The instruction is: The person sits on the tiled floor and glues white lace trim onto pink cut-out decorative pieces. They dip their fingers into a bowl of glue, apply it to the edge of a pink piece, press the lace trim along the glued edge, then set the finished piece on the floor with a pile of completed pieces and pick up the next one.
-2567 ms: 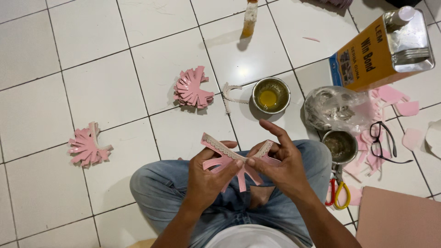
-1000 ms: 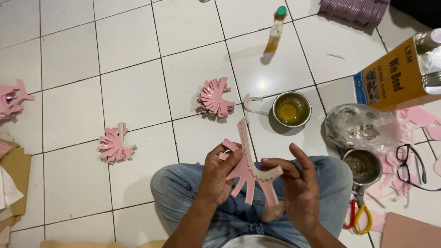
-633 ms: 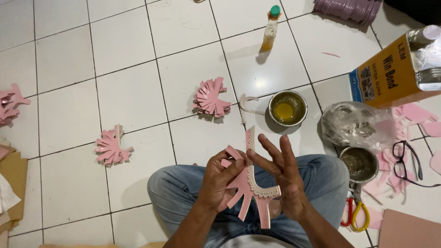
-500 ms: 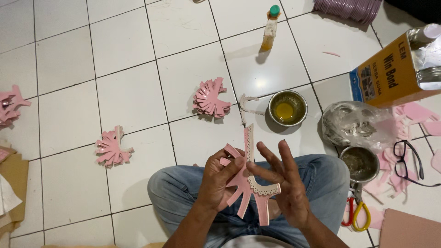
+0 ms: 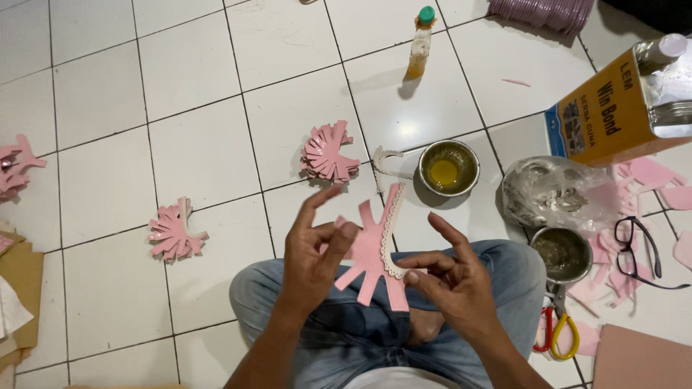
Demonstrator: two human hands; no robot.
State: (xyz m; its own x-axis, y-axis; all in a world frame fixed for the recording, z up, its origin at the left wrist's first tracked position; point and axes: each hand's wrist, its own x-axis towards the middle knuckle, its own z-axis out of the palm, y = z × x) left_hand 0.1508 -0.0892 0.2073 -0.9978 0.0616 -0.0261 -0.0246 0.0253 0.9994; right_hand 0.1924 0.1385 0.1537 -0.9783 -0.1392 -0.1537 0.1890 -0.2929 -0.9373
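A pink cut-out piece [image 5: 375,248] with several finger-like tabs and a white lace trim along its right edge is held upright above my lap. My left hand [image 5: 311,259] pinches its left side between thumb and fingers. My right hand [image 5: 448,281] touches the lace edge with thumb and forefinger, its other fingers spread. A loose length of lace trim [image 5: 382,162] lies on the tiles just beyond the piece.
Stacks of pink cut-outs [image 5: 328,153] [image 5: 174,232] [image 5: 18,166] lie on the white tile floor. A small metal bowl of yellow glue [image 5: 447,167], a bottle [image 5: 420,43], a large glue can [image 5: 620,101], a plastic bag [image 5: 555,194], a second bowl [image 5: 562,253], scissors [image 5: 555,331] and glasses [image 5: 641,248] sit at right.
The pink piece has been turned from lying across both hands to standing upright. My right hand's fingers opened and now touch only the lace edge. The camera view shifted right.
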